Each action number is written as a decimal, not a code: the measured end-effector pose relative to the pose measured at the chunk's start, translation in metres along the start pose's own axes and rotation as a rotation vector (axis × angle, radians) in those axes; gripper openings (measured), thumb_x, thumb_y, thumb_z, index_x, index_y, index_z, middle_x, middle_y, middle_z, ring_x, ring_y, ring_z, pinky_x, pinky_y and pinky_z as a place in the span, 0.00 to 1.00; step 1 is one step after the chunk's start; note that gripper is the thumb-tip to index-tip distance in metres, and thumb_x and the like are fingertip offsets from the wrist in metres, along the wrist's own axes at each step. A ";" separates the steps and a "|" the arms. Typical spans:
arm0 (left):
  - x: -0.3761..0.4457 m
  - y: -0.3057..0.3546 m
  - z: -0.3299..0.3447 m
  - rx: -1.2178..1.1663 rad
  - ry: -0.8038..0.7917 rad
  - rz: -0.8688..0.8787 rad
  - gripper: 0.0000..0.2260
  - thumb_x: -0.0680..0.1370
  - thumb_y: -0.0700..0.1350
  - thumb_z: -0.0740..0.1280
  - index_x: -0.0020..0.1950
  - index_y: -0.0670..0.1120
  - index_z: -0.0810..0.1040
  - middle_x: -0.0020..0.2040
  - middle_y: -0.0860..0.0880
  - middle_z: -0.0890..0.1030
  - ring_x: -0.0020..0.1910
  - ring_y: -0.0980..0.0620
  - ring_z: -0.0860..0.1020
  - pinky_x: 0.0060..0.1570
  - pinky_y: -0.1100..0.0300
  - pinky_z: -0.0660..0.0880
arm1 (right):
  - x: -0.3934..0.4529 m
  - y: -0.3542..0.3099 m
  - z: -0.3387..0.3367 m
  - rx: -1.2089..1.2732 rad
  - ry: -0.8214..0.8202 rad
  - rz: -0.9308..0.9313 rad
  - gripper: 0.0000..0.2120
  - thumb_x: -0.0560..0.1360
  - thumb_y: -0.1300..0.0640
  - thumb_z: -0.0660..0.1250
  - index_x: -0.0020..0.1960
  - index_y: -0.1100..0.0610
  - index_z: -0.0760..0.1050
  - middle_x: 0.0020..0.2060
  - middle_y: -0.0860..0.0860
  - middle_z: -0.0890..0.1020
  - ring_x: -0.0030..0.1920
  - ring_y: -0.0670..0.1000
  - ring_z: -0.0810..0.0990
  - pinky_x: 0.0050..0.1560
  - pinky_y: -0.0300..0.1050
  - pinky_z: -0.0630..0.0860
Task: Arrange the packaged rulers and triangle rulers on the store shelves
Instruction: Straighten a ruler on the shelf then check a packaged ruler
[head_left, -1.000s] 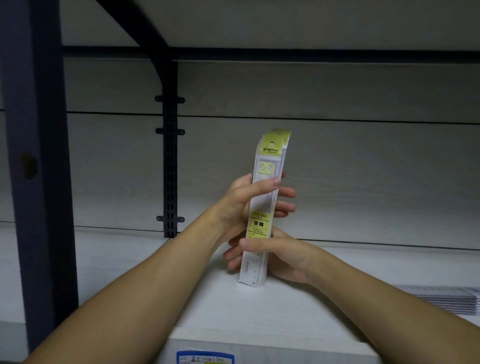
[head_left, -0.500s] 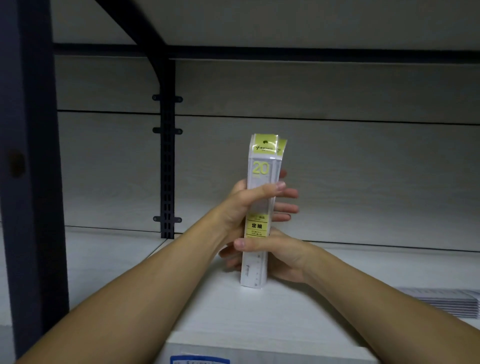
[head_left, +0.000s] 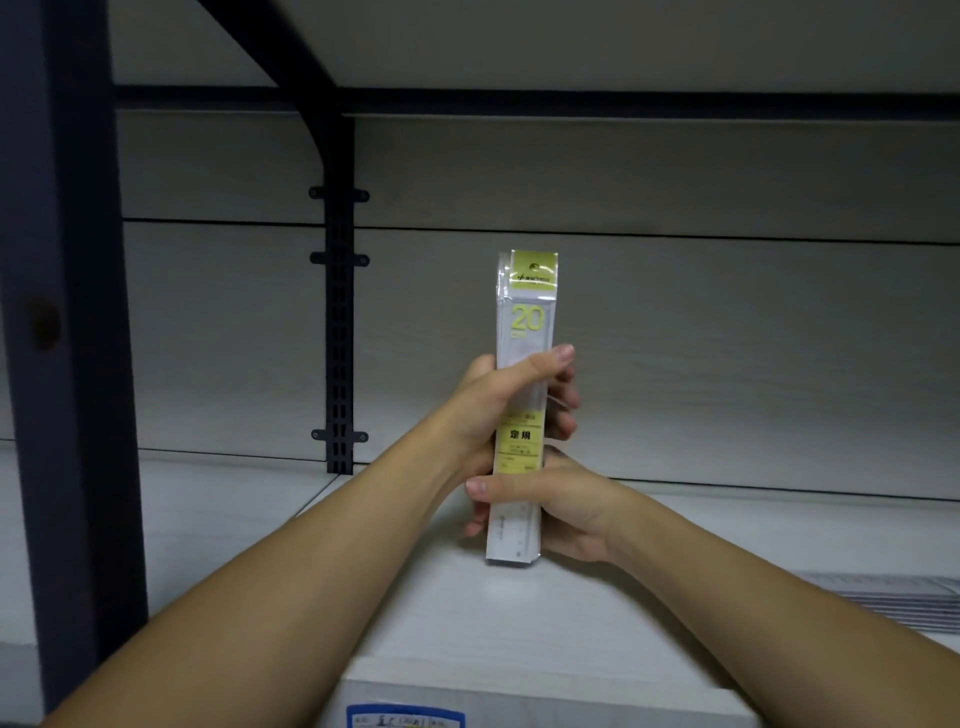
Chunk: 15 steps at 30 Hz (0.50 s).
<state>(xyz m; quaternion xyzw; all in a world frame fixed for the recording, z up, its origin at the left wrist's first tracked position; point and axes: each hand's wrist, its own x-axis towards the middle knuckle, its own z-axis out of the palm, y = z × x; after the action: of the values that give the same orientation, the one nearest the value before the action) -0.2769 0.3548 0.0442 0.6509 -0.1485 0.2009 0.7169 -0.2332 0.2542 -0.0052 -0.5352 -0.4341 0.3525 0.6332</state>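
I hold a bundle of clear-sleeved white plastic rulers with yellow-green labels (head_left: 522, 415) upright, its bottom end on the pale wood-grain shelf (head_left: 519, 613). My left hand (head_left: 498, 405) wraps the middle; my right hand (head_left: 561, 509) clasps the lower part. To square the stack, I should tap it gently and press the edges flush.

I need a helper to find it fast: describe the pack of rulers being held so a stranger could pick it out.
Look along the pale shelf, right of the black slotted upright. The pack of rulers stands on end there, gripped by the left hand and right hand. Its yellow-green "20" label sets it apart from the grey stack lying flat at far right.
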 end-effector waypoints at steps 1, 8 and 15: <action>-0.001 0.000 -0.001 0.048 -0.011 0.008 0.14 0.74 0.47 0.72 0.53 0.39 0.77 0.45 0.40 0.84 0.37 0.40 0.82 0.40 0.52 0.79 | 0.000 0.001 0.000 0.004 -0.029 0.013 0.09 0.70 0.68 0.74 0.50 0.64 0.80 0.42 0.61 0.81 0.42 0.58 0.82 0.55 0.59 0.80; -0.003 0.001 -0.002 0.021 -0.026 0.009 0.16 0.75 0.44 0.70 0.59 0.39 0.76 0.47 0.40 0.83 0.38 0.41 0.82 0.42 0.52 0.80 | -0.002 0.008 -0.001 -0.032 -0.025 0.040 0.04 0.70 0.67 0.73 0.44 0.62 0.79 0.38 0.62 0.81 0.39 0.61 0.81 0.53 0.60 0.79; 0.000 -0.001 0.006 -0.001 0.094 0.069 0.10 0.74 0.48 0.74 0.41 0.46 0.75 0.29 0.46 0.74 0.25 0.49 0.73 0.31 0.56 0.76 | 0.001 0.004 0.003 -0.040 0.057 -0.003 0.10 0.66 0.68 0.75 0.45 0.63 0.78 0.34 0.56 0.78 0.33 0.54 0.78 0.43 0.52 0.80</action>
<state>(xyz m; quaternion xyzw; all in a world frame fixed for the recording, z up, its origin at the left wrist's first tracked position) -0.2763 0.3491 0.0439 0.6350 -0.1370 0.2555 0.7160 -0.2353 0.2564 -0.0088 -0.5566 -0.4238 0.3274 0.6351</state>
